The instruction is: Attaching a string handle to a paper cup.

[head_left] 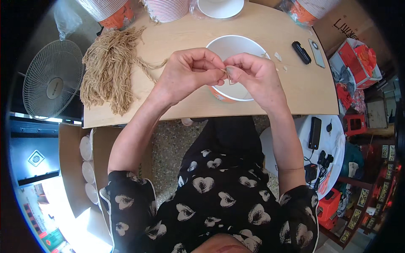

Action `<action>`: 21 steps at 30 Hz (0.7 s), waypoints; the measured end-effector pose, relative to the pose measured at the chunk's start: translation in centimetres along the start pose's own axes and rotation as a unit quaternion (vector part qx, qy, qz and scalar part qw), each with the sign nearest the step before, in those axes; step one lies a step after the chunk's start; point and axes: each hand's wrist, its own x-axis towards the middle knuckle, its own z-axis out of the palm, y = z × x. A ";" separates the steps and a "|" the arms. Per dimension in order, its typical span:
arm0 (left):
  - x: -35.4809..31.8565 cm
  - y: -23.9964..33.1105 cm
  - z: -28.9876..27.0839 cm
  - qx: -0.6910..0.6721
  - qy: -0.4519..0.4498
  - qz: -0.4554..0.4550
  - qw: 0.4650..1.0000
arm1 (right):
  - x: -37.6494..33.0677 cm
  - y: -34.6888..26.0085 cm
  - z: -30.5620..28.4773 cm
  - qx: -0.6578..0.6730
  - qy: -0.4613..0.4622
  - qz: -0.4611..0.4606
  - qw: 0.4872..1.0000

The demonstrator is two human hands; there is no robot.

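My left hand (190, 71) and my right hand (253, 74) meet over a white paper bowl (230, 46) with an orange side, which stands near the front edge of the wooden table (295, 88). Both pinch a thin tan string (226, 75) between thumb and fingers, at the bowl's near rim. A small loop of the string hangs just below the fingertips. A large bundle of the same tan strings (107, 69) lies on the table to the left of my left hand.
Stacks of paper bowls (166, 9) and a lid (220, 7) stand along the table's far edge. A black oblong device (301, 52) and a phone (317, 53) lie at the right. A fan (52, 84) stands left of the table; a white stool (333, 147) with cables sits at the right.
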 end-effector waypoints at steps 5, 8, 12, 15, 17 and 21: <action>0.0 0.1 -0.2 0.024 -0.003 0.000 1.000 | -0.2 0.0 -0.1 0.042 -0.019 -0.006 0.999; 0.1 0.1 -0.3 0.037 -0.010 0.016 0.999 | -0.2 -0.3 -0.1 0.010 -0.014 -0.022 1.000; -0.1 0.2 -0.2 0.074 -0.016 0.036 0.996 | -0.4 -0.4 -0.2 -0.061 0.006 -0.058 0.996; 0.0 -0.1 -0.2 0.074 -0.026 0.049 0.996 | -0.4 0.0 -0.4 -0.064 -0.015 -0.071 0.995; 0.0 -0.2 -0.3 0.071 -0.034 0.057 0.995 | -0.5 -0.2 -0.4 -0.015 -0.002 -0.046 0.999; 0.0 -0.3 -0.3 0.035 -0.025 0.031 0.999 | -0.3 0.2 -1.3 0.060 -0.001 -0.012 0.998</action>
